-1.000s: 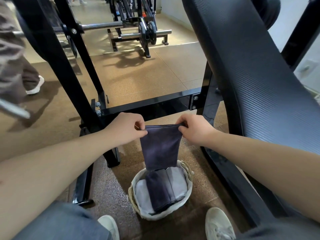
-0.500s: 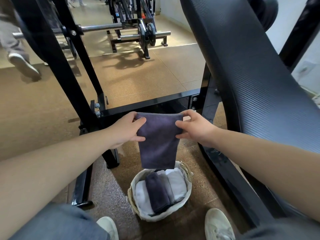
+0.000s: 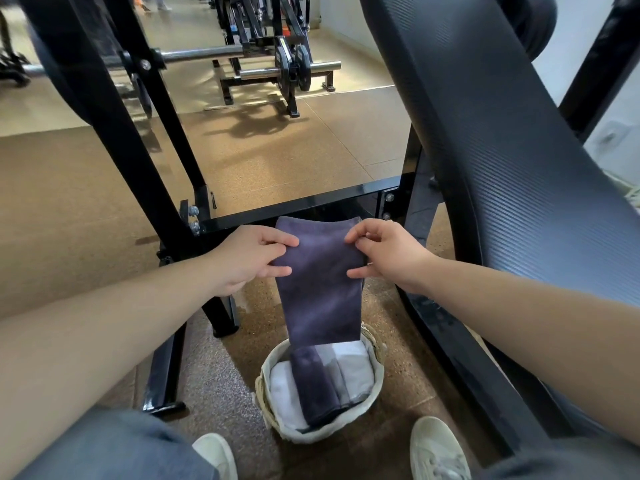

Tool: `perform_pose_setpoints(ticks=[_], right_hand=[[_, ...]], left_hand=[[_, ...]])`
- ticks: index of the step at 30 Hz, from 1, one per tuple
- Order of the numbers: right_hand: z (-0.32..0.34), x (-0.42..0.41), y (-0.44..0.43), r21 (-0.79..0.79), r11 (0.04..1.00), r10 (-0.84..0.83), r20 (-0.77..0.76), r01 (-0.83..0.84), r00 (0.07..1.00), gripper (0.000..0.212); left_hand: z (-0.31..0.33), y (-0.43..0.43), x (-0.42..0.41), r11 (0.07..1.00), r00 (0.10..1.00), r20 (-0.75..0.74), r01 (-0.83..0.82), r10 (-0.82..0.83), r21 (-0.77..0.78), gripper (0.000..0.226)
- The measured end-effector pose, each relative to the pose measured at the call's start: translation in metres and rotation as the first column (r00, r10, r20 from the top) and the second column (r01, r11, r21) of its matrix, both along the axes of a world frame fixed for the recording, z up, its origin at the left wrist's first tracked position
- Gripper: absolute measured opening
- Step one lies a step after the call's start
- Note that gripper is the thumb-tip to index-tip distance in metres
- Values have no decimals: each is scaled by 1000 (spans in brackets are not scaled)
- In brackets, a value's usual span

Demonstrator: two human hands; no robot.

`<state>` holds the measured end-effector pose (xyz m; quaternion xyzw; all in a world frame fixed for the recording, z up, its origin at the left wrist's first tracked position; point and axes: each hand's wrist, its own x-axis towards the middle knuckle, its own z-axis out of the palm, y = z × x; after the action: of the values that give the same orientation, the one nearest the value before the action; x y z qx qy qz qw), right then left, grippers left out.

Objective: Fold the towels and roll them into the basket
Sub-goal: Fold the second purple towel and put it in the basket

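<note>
The left hand pinches the left edge of a dark folded towel, which hangs between both hands. The right hand pinches its right edge. Below them, the basket holds rolled towels, between two shoes.

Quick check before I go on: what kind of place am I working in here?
Most likely a gym. A loaded barbell sits on a low rack, a padded black bench stands to the right on a black steel frame, and the floor looks like speckled rubber.
</note>
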<state>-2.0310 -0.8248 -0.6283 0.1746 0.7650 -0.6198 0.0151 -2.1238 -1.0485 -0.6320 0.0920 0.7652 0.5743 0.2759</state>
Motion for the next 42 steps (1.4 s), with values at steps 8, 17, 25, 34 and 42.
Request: perform_pose_setpoints(ticks=[8,17,25,34,42], right_hand=[[-9,-2,4,342,934,87,58,-102,994,70],[2,5,-3,486,851,174,95,-198,980,58],[-4,-1,-7,561,797,102,237,-222,966,19],[-4,-4,3,205,979,-57,189,17,980,10],[-8,-10,4,-181,977,-95,91,111,991,17]], left_hand=[[0,-4,0,961,956,-248,89,-156,-261,63],[4,2,3,801,796,-443,86,-413,-592,65],[0,6,6,754,741,-451,112,-497,-647,9],[-4,7,0,966,969,-247,-44,-21,-255,8],[0,7,-2,994,997,33,-78,75,82,22]])
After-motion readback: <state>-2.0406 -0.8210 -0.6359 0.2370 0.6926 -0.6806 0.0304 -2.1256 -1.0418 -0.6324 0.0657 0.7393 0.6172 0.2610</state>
